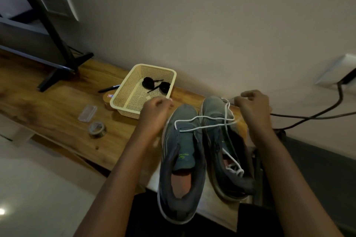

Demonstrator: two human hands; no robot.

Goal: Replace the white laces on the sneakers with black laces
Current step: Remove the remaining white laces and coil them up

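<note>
Two grey sneakers stand side by side on the wooden table, toes away from me: the left sneaker (180,163) and the right sneaker (224,150). A loose white lace (204,121) lies across both, running from the left shoe's upper to the right shoe's toe. Another stretch of white lace (234,167) trails inside the right shoe. My right hand (254,109) pinches the lace end by the right shoe's toe. My left hand (156,113) is curled just left of the left shoe; what it holds is blurred. Two coiled black laces (156,84) lie in a cream basket (123,102).
A tape roll (97,129), a clear plastic piece (87,113) and a pen (108,88) lie left of the basket. A black stand leg (63,67) rests on the table at back left. Dark cables (312,115) run behind the right shoe along the wall.
</note>
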